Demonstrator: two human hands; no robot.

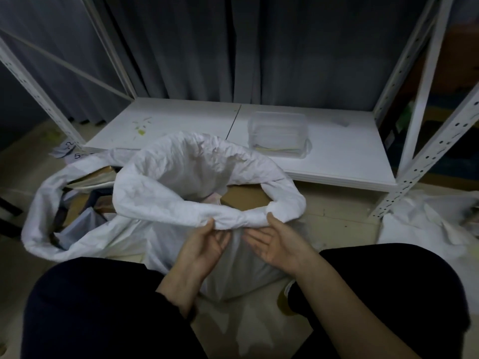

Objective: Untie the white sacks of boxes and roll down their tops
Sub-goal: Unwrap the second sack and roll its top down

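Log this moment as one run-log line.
left hand and right hand on rolled rim | front sack open | boxes visible

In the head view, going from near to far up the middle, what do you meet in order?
The person's knees, then the left hand and right hand gripping the rolled rim of the front white sack, then a brown box inside it, then the clear plastic tub on the white shelf board, then the grey curtain.
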